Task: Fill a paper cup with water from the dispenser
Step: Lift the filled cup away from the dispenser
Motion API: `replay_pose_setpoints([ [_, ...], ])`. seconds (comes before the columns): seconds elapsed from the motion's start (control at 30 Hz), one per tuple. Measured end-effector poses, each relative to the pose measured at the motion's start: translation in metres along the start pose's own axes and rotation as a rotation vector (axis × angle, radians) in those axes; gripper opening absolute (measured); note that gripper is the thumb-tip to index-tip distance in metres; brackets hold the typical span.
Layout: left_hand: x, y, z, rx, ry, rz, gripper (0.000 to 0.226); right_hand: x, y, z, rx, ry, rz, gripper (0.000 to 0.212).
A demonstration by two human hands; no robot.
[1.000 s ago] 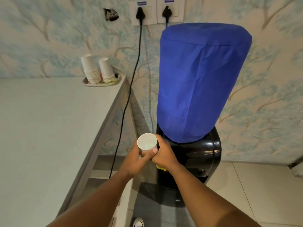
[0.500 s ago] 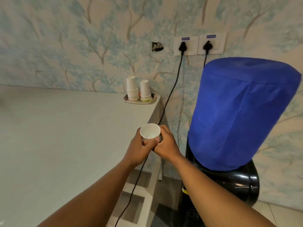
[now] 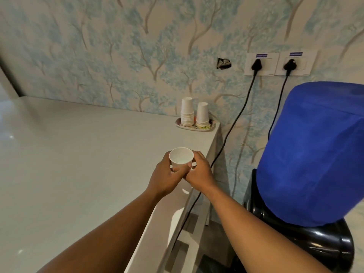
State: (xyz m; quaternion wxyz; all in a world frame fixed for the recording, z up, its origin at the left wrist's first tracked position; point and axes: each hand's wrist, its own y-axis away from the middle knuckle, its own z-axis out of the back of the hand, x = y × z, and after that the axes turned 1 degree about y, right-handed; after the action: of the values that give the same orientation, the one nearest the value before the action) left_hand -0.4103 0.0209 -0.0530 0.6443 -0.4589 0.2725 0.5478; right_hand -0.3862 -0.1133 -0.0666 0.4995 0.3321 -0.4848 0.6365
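A small white paper cup (image 3: 180, 157) is upright in the middle of the view, above the right edge of the white counter (image 3: 78, 164). My left hand (image 3: 167, 179) wraps its left side and my right hand (image 3: 200, 174) presses its right side, so both hold it. I cannot tell whether there is water inside the cup. The dispenser (image 3: 307, 247) is black and stands at the lower right, off to the right of the cup, with a blue fabric cover (image 3: 315, 154) over its bottle. Its taps are hidden.
Two stacks of upturned paper cups (image 3: 194, 115) sit on a small tray (image 3: 206, 128) at the counter's far right corner. Two black cables (image 3: 232, 131) hang from wall sockets (image 3: 277, 64) between counter and dispenser. Shelves (image 3: 189, 243) show below the counter edge.
The view has swung up and to the left, so the dispenser now sits at the right. Both hands have carried the cup from in front of the dispenser to above the counter edge.
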Motion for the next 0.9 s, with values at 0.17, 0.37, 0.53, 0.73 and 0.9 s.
replay_pose_setpoints([
  [0.17,0.008,-0.007,0.024,-0.018,-0.024,0.018,0.071,0.011,-0.008,-0.025,0.018,0.000,-0.027,0.070],
  [0.37,0.020,-0.013,0.044,-0.020,-0.036,0.038,0.077,0.012,-0.014,-0.046,0.050,0.005,-0.076,0.064],
  [0.53,0.036,-0.018,0.050,-0.002,0.002,0.070,0.078,0.008,-0.016,-0.057,0.061,0.021,-0.093,0.065],
  [0.73,0.053,-0.023,0.048,0.015,-0.002,0.107,0.083,0.001,-0.016,-0.065,0.084,0.029,-0.150,0.064],
  [0.9,0.062,-0.020,0.049,0.023,0.007,0.136,0.078,-0.002,-0.014,-0.068,0.106,0.036,-0.171,0.062],
])
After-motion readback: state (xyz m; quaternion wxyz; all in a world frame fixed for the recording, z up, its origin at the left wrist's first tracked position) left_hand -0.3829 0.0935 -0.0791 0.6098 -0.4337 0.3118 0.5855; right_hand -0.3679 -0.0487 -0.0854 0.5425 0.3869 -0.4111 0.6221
